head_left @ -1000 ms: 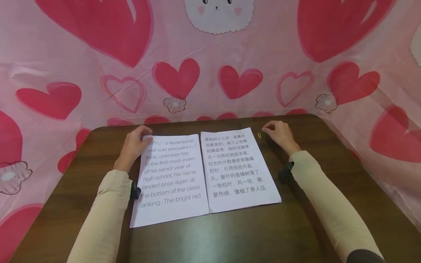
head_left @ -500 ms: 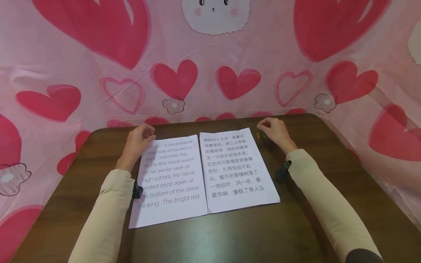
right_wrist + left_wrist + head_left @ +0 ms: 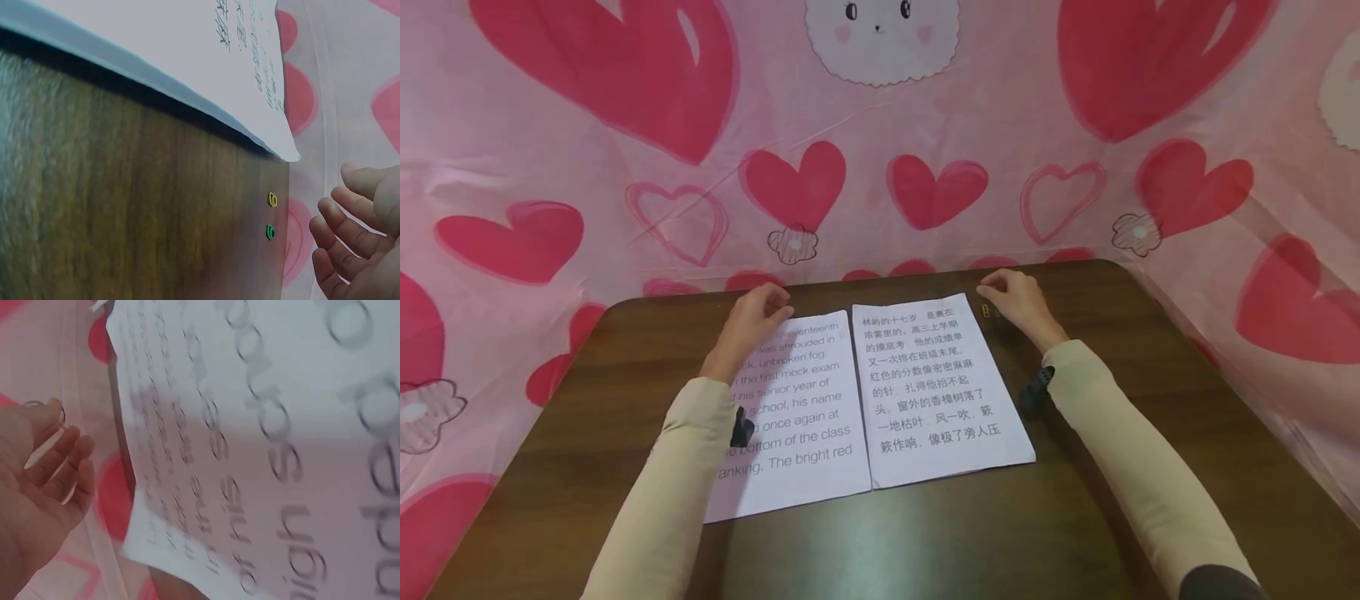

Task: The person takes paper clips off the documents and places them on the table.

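Two printed sheets lie side by side on a dark wooden table [image 3: 925, 533]. The left sheet [image 3: 808, 417] carries English text, the right sheet [image 3: 932, 392] Chinese text. My left hand [image 3: 758, 315] hovers over the top edge of the English sheet [image 3: 281, 456]. In the left wrist view this hand [image 3: 37, 487] has loosely curled fingers and holds nothing. My right hand [image 3: 1011, 296] is beside the top right corner of the Chinese sheet [image 3: 175, 37]. A yellow paper clip [image 3: 272, 199] and a green one [image 3: 270, 232] lie on the wood just short of that hand [image 3: 359, 244], whose fingers are relaxed and hold nothing.
A pink cloth with red hearts [image 3: 880, 167] hangs close behind the table and along both sides. The table's far edge runs just beyond both hands. Bare wood [image 3: 125, 206] shows in front of the sheets and to their right.
My left hand has slid right, from the English sheet's top left corner to over its top middle. My right hand has shifted slightly left, still next to the clips.
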### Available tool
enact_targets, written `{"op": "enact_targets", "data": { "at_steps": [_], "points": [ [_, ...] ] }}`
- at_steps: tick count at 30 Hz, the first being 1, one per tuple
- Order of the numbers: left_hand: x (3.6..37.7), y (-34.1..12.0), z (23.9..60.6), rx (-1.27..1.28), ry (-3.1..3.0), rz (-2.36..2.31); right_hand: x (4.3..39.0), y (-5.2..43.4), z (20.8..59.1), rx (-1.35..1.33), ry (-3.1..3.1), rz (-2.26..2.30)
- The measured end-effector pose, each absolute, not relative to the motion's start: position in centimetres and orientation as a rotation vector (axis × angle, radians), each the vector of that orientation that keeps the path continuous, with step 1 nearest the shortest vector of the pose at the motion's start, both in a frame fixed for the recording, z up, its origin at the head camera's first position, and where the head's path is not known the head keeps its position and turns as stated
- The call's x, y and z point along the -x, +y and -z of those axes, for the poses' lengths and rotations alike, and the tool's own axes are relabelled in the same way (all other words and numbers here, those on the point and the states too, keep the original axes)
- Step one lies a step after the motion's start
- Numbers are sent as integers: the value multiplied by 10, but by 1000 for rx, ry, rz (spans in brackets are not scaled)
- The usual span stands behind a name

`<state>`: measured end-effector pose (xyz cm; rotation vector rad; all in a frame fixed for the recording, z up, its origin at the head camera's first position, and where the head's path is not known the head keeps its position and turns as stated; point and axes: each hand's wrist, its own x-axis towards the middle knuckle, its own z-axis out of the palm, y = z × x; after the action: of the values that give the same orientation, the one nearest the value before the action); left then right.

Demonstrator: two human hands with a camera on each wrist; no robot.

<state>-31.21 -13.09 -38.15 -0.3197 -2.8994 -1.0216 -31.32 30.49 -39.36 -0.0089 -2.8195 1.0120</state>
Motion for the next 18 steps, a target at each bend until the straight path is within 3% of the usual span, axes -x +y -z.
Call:
{"op": "enact_targets", "data": {
  "at_steps": [18],
  "points": [
    [316, -87, 385, 298, -2962, 1108, 319, 287, 398, -21, -2847, -1084]
  ]
}}
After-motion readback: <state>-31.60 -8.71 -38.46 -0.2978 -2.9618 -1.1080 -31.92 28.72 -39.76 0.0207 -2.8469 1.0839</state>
